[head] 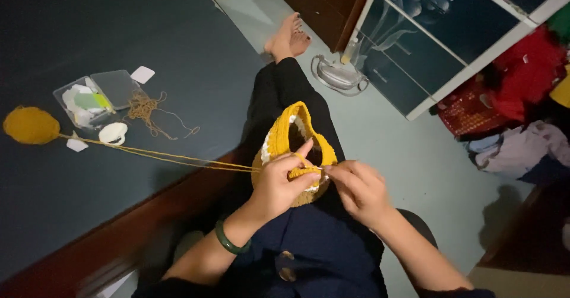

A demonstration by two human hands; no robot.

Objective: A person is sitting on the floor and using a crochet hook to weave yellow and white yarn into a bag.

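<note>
A yellow crocheted piece [284,136] with a white stripe rests on my lap, shaped like an open pouch. My left hand [280,185] grips its near edge, with a strand of yellow yarn [178,157] running over the fingers. My right hand [359,190] is closed beside it, pinching the yarn or a thin hook at the rim; the tool itself is too small to make out. The yarn runs left across the dark bed surface to a yellow yarn ball [29,125]. A green bangle [228,243] sits on my left wrist.
On the dark bed [71,30] lie a clear plastic box [98,99] of small items, a tangle of tan yarn [145,108] and a white round object [113,133]. My bare foot [288,36] stretches over the pale floor. A glass-doored cabinet [433,42] and piled clothes [522,143] stand right.
</note>
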